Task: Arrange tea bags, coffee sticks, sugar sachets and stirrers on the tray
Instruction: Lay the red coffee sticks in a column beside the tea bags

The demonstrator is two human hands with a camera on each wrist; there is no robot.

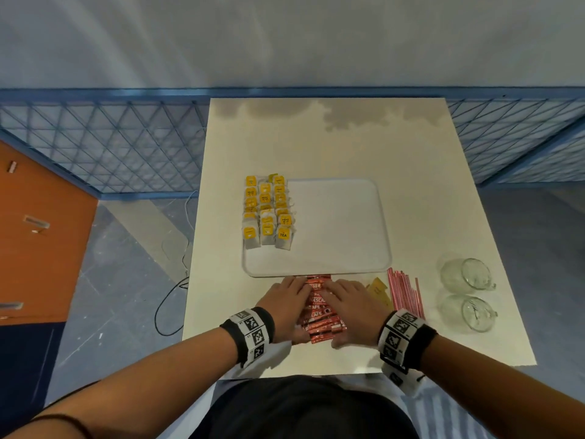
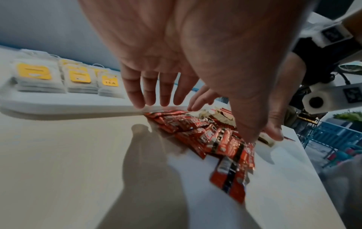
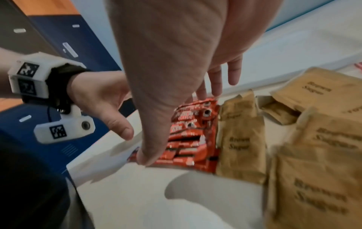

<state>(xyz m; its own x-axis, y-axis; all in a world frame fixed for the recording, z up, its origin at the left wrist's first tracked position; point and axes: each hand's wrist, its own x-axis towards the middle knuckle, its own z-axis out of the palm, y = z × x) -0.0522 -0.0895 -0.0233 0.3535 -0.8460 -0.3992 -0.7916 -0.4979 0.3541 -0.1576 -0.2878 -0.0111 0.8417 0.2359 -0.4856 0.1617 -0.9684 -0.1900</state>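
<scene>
The pile of red Nescafé coffee sticks (image 1: 319, 312), lying on the white table (image 1: 348, 147) just before the tray (image 1: 342, 223), is flanked by the left hand (image 1: 286, 307) and right hand (image 1: 353, 308), fingers straight and spread

Black wristbands (image 1: 424, 340) both wrists, white camera mounts (image 3: 64, 131) with black square markers; bare forearms.
</scene>
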